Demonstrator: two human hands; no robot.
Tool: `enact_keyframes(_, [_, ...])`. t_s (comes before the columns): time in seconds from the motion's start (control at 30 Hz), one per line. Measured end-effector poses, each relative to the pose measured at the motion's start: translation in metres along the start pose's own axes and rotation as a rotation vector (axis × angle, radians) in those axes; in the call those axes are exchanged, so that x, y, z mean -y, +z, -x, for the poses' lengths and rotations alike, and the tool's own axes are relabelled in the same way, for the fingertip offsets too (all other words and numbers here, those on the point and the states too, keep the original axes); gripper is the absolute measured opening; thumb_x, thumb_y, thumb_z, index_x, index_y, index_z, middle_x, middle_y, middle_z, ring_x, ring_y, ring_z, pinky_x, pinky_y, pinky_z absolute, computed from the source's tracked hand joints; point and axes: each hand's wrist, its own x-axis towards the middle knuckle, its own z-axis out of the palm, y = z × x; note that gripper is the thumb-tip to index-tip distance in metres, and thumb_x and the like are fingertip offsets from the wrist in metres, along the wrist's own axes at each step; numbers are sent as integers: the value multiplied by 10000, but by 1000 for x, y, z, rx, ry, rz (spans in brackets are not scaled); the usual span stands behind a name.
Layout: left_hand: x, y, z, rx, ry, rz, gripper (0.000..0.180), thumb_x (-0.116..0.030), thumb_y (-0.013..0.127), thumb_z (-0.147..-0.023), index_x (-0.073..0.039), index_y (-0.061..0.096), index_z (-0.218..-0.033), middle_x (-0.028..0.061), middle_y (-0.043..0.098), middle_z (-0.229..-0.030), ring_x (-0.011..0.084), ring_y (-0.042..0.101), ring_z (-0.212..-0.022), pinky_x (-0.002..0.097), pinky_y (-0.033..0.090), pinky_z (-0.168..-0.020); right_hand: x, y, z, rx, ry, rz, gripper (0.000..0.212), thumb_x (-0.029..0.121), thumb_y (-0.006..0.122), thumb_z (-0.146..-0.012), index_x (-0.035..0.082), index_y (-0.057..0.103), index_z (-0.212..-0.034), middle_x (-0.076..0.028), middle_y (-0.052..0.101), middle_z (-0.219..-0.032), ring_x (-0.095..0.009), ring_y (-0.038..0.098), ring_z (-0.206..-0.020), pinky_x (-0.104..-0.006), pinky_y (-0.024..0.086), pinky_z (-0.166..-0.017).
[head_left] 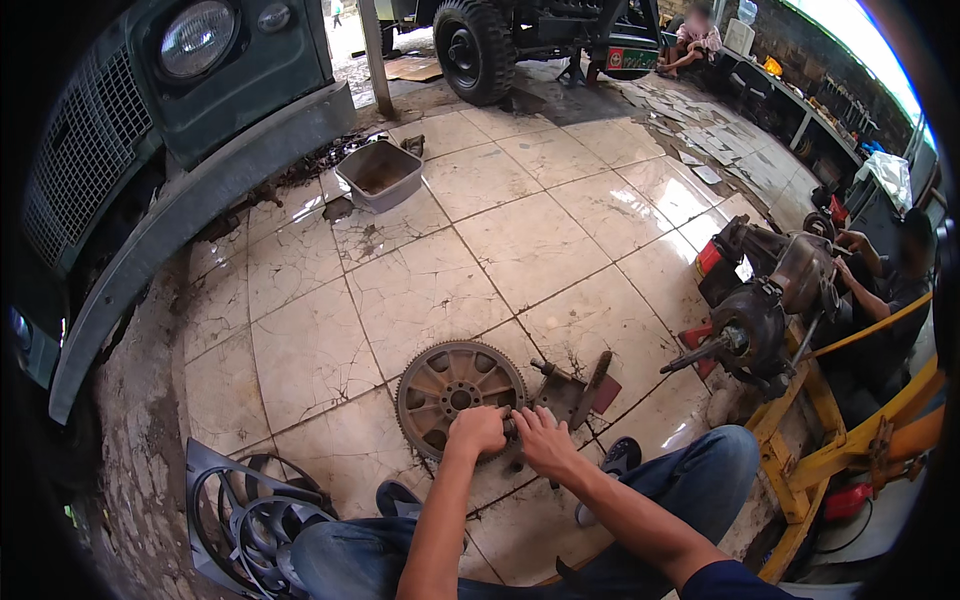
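Note:
A rusty toothed flywheel [483,372] lies flat on the tiles between my feet. My left hand [478,430] is closed at its near right edge. Just beside it, my right hand [546,441] has its fingers bent over a small dark piece [511,424] that sits between both hands. My fingers hide most of that piece, so its kind does not show. Right of the flywheel, beyond my right hand, lie a dark metal block [557,389] with a short rod, a long dark strip [593,388] and a dull red flat piece [607,394].
A grey basin [385,193] with brown residue stands ahead, near a dark green vehicle's bumper [215,165]. A fan with its shroud [250,515] lies by my left knee. At right, a person [895,290] works at an axle housing [795,275] beside a yellow metal frame [800,440].

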Motion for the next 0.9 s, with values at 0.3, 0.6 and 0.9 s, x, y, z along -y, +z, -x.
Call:
enact_keyframes(0.3, [4,10,-1,-48,31,8,462,-174,550,-825,-131,617,-1280,147,695,-1130,350,667,-1027,469,538,-881,4,18,-8,-142,43,57,632,201,536,-910,117,352,-1508,-132,413,-1490,-364,354,-1395,-696,271,-1071])
enact_keyframes(0.6, [2,12,0,-71,-1,0,328,-169,549,-827,-71,667,-1117,144,693,-1120,338,671,-1025,460,537,-887,-10,20,-21,-201,-33,60,726,164,616,-853,113,321,-1515,-146,410,-1469,-367,355,-1389,-697,269,-1070])
enact_keyframes(0.9, [-1,2,-2,-36,-48,63,454,-133,545,-777,-64,653,-1213,189,678,-1164,370,649,-1070,463,520,-935,-13,17,-21,-254,-8,73,658,191,544,-903,129,330,-1522,-160,392,-1505,-388,325,-1410,-676,243,-1098])
